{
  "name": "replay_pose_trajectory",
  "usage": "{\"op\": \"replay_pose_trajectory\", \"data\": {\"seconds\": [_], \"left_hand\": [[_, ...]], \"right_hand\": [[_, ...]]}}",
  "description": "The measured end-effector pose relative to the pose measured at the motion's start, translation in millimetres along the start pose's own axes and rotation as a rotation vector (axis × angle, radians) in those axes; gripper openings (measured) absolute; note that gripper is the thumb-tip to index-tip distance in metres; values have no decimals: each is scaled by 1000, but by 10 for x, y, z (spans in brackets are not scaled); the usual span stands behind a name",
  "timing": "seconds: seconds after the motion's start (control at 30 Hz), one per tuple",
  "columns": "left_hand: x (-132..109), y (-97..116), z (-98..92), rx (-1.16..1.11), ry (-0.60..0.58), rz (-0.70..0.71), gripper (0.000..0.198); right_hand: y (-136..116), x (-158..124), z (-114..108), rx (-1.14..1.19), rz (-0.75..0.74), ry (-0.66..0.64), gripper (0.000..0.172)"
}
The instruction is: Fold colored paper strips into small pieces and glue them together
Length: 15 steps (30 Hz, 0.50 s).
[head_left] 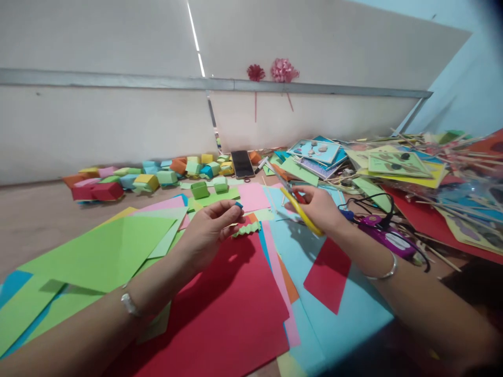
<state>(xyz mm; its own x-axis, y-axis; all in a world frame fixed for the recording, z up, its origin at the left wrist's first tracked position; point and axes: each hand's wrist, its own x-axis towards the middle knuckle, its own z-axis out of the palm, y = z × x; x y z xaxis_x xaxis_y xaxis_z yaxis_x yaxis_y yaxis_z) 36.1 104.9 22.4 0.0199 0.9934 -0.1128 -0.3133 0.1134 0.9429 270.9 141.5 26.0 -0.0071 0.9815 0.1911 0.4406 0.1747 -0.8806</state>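
Observation:
My left hand (214, 225) is closed, thumb and forefinger pinching a small blue piece of paper (239, 205). Just beneath its fingers is a pleated light-green paper strip (248, 229); whether the hand touches it I cannot tell. My right hand (316, 207) grips scissors (302, 212) with yellow and red handles, their blades pointing up and away to the left. Under the left hand lies a large red paper sheet (220, 309). Light-blue paper (314, 319) spreads below the right hand, with a smaller red piece (330, 275) on top.
Green paper sheets (106, 251) overlap at left. Several folded paper boxes (145, 183) line the back beside a black phone (242, 164). Right of the right hand are a purple device (387, 241) with a black cable, thin sticks and decorated cards (398, 164). A pale wall (118, 125) stands behind.

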Motion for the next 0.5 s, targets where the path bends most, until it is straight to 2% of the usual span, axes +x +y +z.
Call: {"op": "replay_pose_trajectory", "data": {"seconds": [0.07,0.17,0.23,0.33,0.43,0.5], "left_hand": [[0,-6,-1,15,6,-25,36],[14,-28,-11,26,17,-47,38],[22,-40,-14,25,10,-52,39],[14,-35,1,21,16,-54,41],[-9,-6,30,-24,42,-3,44],[-20,9,45,-52,39,42,44]], "right_hand": [[20,131,-100,228,66,112,52],[13,245,-275,403,43,278,57],[-14,249,-353,406,-2,272,56],[-77,149,-324,294,-94,72,49],[-131,-36,-144,76,-268,-188,45],[-138,-165,-6,-112,-340,-303,43]]}}
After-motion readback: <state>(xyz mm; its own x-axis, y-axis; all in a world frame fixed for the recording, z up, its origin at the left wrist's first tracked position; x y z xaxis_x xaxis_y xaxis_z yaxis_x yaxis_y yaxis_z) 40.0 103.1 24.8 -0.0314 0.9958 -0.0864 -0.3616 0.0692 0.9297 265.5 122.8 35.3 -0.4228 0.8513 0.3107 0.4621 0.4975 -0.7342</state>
